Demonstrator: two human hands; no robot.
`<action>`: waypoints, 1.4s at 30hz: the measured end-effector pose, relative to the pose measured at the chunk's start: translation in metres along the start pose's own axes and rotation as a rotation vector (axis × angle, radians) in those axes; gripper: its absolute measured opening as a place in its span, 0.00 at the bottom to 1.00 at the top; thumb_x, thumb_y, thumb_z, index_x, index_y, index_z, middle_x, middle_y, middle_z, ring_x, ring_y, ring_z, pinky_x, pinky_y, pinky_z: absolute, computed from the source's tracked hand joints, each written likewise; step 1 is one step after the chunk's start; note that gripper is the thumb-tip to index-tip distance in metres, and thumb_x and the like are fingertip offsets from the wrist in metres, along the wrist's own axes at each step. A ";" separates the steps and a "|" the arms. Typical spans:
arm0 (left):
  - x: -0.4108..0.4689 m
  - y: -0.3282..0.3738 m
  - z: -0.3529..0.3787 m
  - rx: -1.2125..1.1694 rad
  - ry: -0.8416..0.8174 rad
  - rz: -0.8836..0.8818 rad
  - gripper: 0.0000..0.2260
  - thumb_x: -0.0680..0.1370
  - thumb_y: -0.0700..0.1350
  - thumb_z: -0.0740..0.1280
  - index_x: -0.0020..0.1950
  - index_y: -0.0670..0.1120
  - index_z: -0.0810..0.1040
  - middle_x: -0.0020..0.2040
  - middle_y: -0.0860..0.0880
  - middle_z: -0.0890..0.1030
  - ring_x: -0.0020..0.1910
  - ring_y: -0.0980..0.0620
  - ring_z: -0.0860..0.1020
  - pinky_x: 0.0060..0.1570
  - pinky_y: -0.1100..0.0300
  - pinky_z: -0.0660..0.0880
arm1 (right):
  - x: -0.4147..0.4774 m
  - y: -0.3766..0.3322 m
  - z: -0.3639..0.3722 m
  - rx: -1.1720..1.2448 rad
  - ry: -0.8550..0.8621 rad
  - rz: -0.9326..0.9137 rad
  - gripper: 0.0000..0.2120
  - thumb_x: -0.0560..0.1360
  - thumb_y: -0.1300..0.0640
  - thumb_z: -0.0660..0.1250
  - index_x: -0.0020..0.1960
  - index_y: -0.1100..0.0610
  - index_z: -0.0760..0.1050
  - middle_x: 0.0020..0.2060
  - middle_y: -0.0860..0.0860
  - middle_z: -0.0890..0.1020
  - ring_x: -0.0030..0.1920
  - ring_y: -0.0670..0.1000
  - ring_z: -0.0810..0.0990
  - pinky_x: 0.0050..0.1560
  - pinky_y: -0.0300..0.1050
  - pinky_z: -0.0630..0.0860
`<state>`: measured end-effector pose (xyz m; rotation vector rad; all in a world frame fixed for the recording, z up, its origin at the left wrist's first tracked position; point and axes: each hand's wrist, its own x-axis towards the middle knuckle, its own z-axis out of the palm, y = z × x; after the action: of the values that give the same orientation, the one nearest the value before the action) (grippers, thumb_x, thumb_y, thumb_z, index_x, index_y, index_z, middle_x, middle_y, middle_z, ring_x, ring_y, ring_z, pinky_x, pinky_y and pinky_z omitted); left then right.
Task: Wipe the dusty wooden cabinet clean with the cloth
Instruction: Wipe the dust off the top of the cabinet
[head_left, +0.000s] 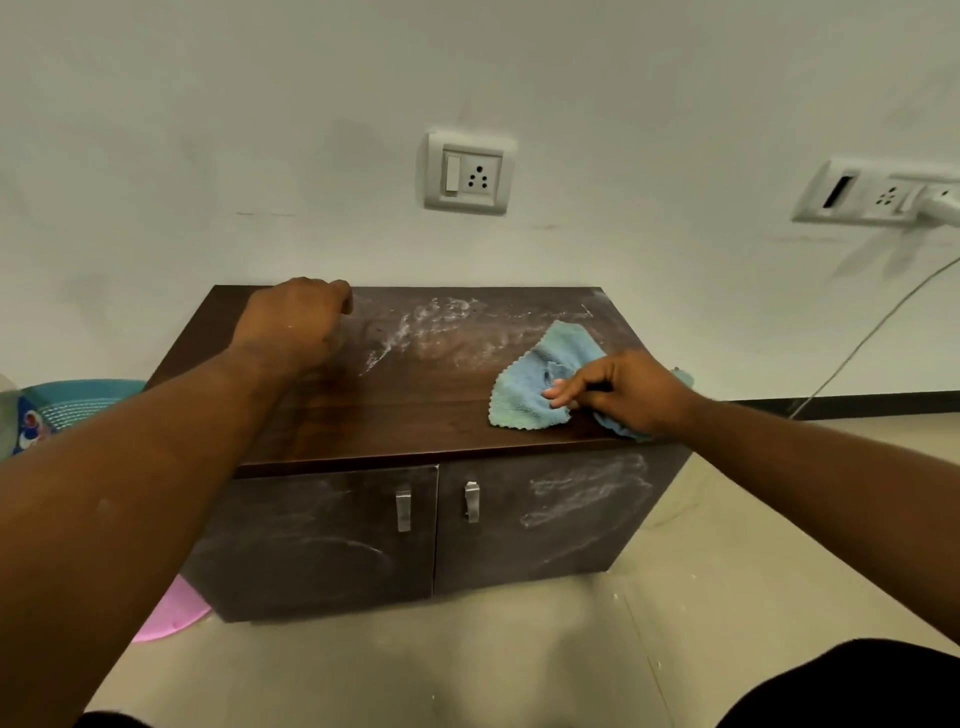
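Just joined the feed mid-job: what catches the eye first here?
A crumpled light-blue fringed cloth lies on the right of the dark wooden cabinet top, the right hand gripping it. White dust streaks smear the top's back half; the left hand rests beside them, fingers curled.

The cabinet top (415, 410) in front of me is dark wood-grain board, smooth with a low sheen on its near half, dulled by whitish powdery dust across the far half; the 2 door fronts (332, 540) below look matt and chalky. The cloth (540, 384) at the right is soft, fluffy pale-blue fabric with a zigzag edge. The 2 door handles (403, 510) are brushed grey metal, the socket plate (467, 171) on the far wall (208, 156) smooth white plastic.
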<state>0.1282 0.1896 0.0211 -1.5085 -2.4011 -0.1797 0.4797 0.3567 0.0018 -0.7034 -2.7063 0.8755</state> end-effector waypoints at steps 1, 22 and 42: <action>0.000 -0.003 0.000 0.000 0.008 -0.004 0.12 0.80 0.46 0.61 0.62 0.51 0.76 0.54 0.45 0.81 0.50 0.43 0.79 0.42 0.53 0.71 | -0.005 0.004 -0.004 0.019 0.006 0.026 0.11 0.75 0.62 0.72 0.47 0.46 0.86 0.51 0.41 0.86 0.58 0.39 0.81 0.63 0.37 0.75; 0.007 -0.005 0.014 0.071 -0.083 -0.019 0.15 0.77 0.46 0.62 0.63 0.57 0.76 0.57 0.45 0.82 0.51 0.43 0.81 0.41 0.54 0.72 | 0.076 0.052 -0.059 -0.429 0.185 0.423 0.12 0.73 0.63 0.73 0.55 0.53 0.85 0.53 0.53 0.85 0.37 0.46 0.77 0.35 0.32 0.71; -0.003 -0.011 -0.006 0.047 -0.039 -0.037 0.13 0.77 0.49 0.63 0.61 0.53 0.77 0.50 0.44 0.81 0.45 0.43 0.78 0.39 0.54 0.69 | -0.019 0.001 -0.004 -0.179 0.061 0.077 0.09 0.69 0.56 0.78 0.49 0.49 0.87 0.50 0.45 0.86 0.54 0.38 0.82 0.57 0.28 0.74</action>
<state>0.1203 0.1803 0.0263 -1.4603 -2.4476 -0.1015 0.4976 0.3499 0.0034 -0.8603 -2.7428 0.6218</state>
